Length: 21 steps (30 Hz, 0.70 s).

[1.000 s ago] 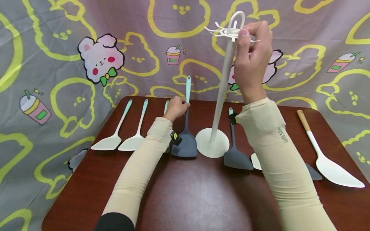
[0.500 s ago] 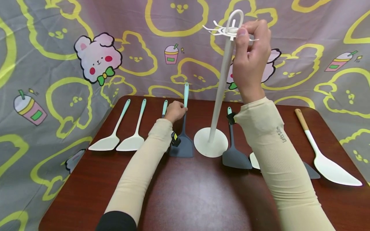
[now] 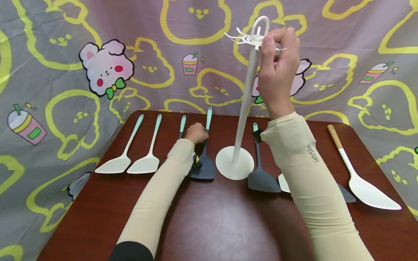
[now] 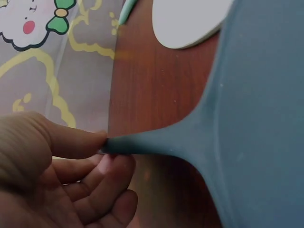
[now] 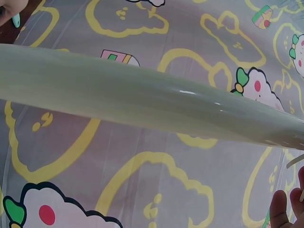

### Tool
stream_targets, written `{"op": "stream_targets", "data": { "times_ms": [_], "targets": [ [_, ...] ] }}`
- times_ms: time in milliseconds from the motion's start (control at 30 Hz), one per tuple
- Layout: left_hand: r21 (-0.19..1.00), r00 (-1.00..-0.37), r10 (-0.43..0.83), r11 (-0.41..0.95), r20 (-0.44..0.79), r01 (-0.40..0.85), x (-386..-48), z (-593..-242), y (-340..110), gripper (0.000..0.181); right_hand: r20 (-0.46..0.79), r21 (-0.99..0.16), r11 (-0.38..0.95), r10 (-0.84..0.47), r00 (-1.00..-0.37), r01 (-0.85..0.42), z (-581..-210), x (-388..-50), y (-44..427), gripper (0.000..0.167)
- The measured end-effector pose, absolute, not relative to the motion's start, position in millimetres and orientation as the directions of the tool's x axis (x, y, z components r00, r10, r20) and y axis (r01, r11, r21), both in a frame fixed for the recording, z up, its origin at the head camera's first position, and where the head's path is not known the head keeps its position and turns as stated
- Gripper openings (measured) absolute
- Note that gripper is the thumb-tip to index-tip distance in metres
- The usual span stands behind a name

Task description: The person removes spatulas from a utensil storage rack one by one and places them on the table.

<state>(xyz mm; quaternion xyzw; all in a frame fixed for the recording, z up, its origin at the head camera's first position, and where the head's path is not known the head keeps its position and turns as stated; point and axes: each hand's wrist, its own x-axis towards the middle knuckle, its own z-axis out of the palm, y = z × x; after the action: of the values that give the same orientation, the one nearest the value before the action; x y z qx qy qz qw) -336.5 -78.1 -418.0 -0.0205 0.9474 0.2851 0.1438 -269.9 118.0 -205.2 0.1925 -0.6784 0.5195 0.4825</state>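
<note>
My left hand (image 3: 197,133) pinches the shaft of a dark grey turner (image 3: 205,167) with a mint handle. In the left wrist view thumb and fingertips meet on the narrow neck, with the turner's broad grey blade (image 4: 261,109) on the right. The blade lies low by the table, left of the stand's base; whether it touches the wood I cannot tell. My right hand (image 3: 279,67) holds the hooked top of a white utensil stand (image 3: 245,101), whose pole leans slightly right above its round base. In the right wrist view the pole (image 5: 142,97) crosses the picture.
Two white turners, one a white turner (image 3: 144,164), and another mint-handled utensil (image 3: 183,125) lie on the left of the brown table (image 3: 209,221). To the right lie a grey turner (image 3: 262,180), partly hidden utensils, and a white turner with wooden handle (image 3: 369,190). A patterned curtain (image 3: 156,61) hangs behind.
My left hand has come down with the grey turner, so its handle top sits lower and tilts back less upright. The right hand keeps hold of the stand; the head view has shifted slightly.
</note>
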Motion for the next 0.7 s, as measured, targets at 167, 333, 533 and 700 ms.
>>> {"op": "stream_targets", "data": {
  "times_ms": [167, 333, 533, 700],
  "targets": [
    [0.512, -0.95, 0.035, 0.848, -0.31, -0.136, -335.6, -424.1, -82.4, 0.038, 0.849, -0.529, 0.384, 0.246, -0.468, -0.757, -205.6, -269.2, 116.1, 0.012],
    [0.507, -0.944, 0.022, 0.848, -0.329, -0.157, -336.9, -427.4, -82.4, 0.034, 0.844, -0.537, 0.384, 0.252, -0.474, -0.751, -205.7, -269.2, 116.1, 0.011],
    [0.506, -0.942, 0.007, 0.845, -0.336, -0.174, -336.7, -426.2, -82.8, 0.024, 0.85, -0.526, 0.393, 0.245, -0.465, -0.754, -205.7, -269.7, 116.3, 0.01],
    [0.492, -0.937, 0.02, 0.855, -0.349, -0.165, -336.7, -423.5, -83.7, 0.033, 0.849, -0.528, 0.395, 0.243, -0.469, -0.752, -206.0, -269.8, 117.5, 0.01]
  ]
}}
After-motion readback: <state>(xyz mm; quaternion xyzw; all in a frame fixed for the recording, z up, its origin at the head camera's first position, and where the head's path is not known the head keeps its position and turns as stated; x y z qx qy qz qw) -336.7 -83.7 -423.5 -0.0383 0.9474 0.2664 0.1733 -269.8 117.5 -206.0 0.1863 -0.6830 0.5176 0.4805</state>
